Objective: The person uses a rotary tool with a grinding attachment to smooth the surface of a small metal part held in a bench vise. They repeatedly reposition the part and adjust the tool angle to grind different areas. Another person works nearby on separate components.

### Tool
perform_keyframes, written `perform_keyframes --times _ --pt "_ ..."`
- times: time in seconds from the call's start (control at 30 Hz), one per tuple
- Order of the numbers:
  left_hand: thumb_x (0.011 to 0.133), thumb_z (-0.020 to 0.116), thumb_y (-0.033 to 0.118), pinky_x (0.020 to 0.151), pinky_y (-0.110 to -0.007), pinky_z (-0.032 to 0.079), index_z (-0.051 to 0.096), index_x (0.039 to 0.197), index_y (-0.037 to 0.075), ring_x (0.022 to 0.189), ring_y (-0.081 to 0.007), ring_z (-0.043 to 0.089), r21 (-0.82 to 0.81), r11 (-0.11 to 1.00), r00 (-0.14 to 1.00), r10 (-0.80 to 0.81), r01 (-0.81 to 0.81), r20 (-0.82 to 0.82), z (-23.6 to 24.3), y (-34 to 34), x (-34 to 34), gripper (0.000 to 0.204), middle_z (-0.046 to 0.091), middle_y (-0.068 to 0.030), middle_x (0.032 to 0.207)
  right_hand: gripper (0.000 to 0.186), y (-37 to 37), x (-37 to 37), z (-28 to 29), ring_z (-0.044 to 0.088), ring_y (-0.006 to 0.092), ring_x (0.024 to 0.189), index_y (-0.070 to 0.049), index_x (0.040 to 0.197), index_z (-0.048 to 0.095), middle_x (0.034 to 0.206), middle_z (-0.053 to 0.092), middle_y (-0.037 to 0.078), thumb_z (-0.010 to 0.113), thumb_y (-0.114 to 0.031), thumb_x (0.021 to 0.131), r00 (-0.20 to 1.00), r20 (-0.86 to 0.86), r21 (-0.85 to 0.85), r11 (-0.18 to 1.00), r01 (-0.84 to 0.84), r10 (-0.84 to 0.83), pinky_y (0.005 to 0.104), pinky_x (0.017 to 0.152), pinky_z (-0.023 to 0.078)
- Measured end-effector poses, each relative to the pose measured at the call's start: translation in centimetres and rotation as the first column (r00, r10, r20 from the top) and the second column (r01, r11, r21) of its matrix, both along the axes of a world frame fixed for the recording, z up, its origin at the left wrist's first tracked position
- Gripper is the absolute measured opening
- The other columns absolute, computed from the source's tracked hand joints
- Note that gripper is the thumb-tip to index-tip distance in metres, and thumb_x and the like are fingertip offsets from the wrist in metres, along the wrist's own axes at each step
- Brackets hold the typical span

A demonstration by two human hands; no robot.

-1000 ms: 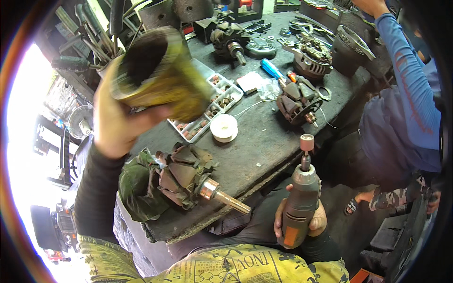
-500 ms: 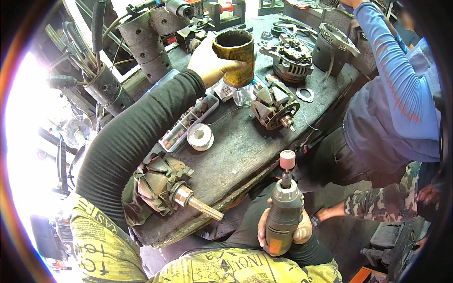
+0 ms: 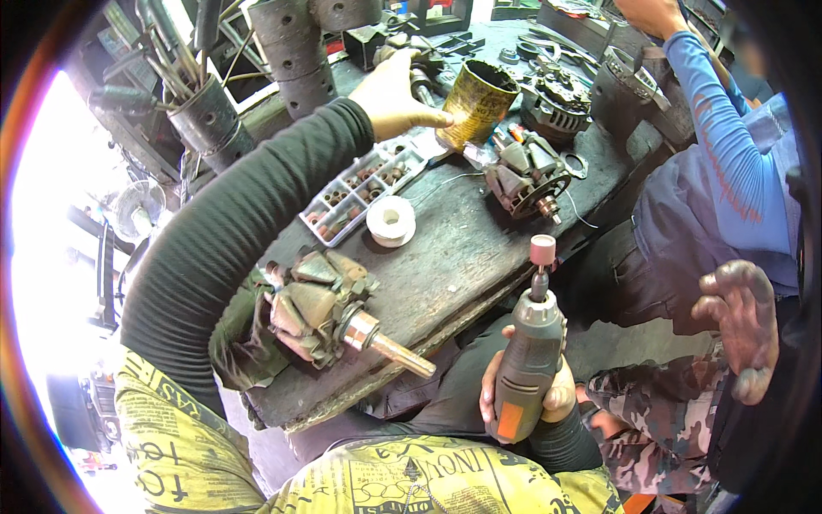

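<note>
Yellow can (image 3: 475,107): one, standing on the far part of the bench (image 3: 445,248), mouth up. Remaining entries, as I log them from my remote post, left to right:

Metal pot (image 3: 205,124): one, far left, filled with long tools.

Green cloth (image 3: 244,334): one, near left, bunched against the next item.

Near rotor (image 3: 317,304): one, claw-poled, shaft pointing right and toward me.

Parts case (image 3: 345,234): one, clear, divided, small pieces in its compartments.

White spool (image 3: 391,224): one, just beside the case.

Left hand (image 3: 396,98): thumb and fingers spread, nothing within the grasp; thumb tip at the can's left side. Whether it touches, I cannot tell.

Second rotor (image 3: 524,176): one, nearer than the can and to its right.

Rotary tool (image 3: 524,368): one, near right, raised off the bench, pale cylindrical bit (image 3: 542,248) upward.

Right hand (image 3: 561,390): fingers wrapped around the tool's body.

Another person's hand (image 3: 741,330): one, far right, apart from the tool.

Step in hand, in my judgement: placing or releasing the can. Next move, I judge, calls for drawing the left hand clear without tipping it, the bit kept away from both arms.
</note>
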State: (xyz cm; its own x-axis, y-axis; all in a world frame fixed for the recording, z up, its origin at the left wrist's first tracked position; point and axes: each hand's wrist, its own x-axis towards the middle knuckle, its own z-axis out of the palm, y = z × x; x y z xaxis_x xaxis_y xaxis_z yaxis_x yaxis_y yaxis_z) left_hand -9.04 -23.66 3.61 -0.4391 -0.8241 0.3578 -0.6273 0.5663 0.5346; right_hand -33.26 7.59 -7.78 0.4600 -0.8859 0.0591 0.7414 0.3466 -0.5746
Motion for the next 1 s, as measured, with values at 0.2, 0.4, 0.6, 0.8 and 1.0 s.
perform_keyframes --times 0.2,0.4,0.6,0.8,1.0 --pt "0.086 0.082 0.035 0.099 -0.036 0.053 0.056 0.137 -0.006 0.113 -0.0257 0.066 0.185 0.974 0.989 -0.112 0.128 -0.097 4.4 6.4 7.3 0.07 0.068 -0.0222 0.121 0.104 -0.2 0.8 1.2 0.07 0.0453 0.072 0.003 0.152 0.033 0.094 0.064 0.035 0.092 -0.032 0.072 0.995 -0.101 0.015 1.0 0.007 -0.005 0.0505 0.062 0.058" --pt "0.094 0.07 0.021 0.096 -0.04 0.05 0.066 0.122 -0.001 0.107 -0.0303 0.066 -0.068 0.992 0.993 -0.109 0.106 -0.048 3.7 17.9 11.3 0.036 0.069 -0.0168 0.113 0.091 2.3 1.9 4.4 0.069 0.027 0.08 0.004 0.147 0.04 0.099 0.067 0.018 0.086 -0.034 0.077 0.847 -0.513 -0.056 0.99 0.126 -0.137 0.037 0.07 0.058" --pt "0.094 0.062 0.019 0.106 -0.043 0.044 0.067 0.124 0.0 0.122 -0.0393 0.059 -0.226 0.974 1.0 -0.006 0.005 -0.002 -0.7 22.6 10.5 0.036 0.061 -0.0223 0.129 0.081 2.9 1.5 10.2 0.073 0.0307 0.099 0.006 0.145 0.047 0.115 0.07 0.021 0.083 -0.029 0.082 0.28 -0.915 -0.369 0.885 -0.285 -0.291 0.034 0.087 0.055" --pt "0.089 0.071 0.024 0.082 -0.042 0.055 0.071 0.114 0.0 0.093 -0.0393 0.068 -0.257 0.966 0.962 -0.088 0.02 -0.258 -3.8 22.0 10.2 0.035 0.067 -0.0204 0.11 0.081 2.9 3.3 13.3 0.07 0.035 0.078 0.003 0.142 0.053 0.097 0.067 0.018 0.086 -0.024 0.073 -0.153 -0.761 -0.45 0.682 -0.577 -0.631 0.0389 0.071 0.057" --pt "0.087 0.074 0.027 0.079 -0.041 0.057 0.074 0.109 0.003 0.088 -0.035 0.07 -0.269 0.963 0.935 -0.068 -0.03 -0.349 -5.0 21.9 10.1 0.033 0.069 -0.0166 0.106 0.083 2.1 5.0 14.0 0.06 0.0279 0.061 -0.001 0.141 0.056 0.081 0.058 0.01 0.088 -0.021 0.068 -0.335 -0.583 -0.388 0.617 -0.685 -0.74 0.0385 0.056 0.051"
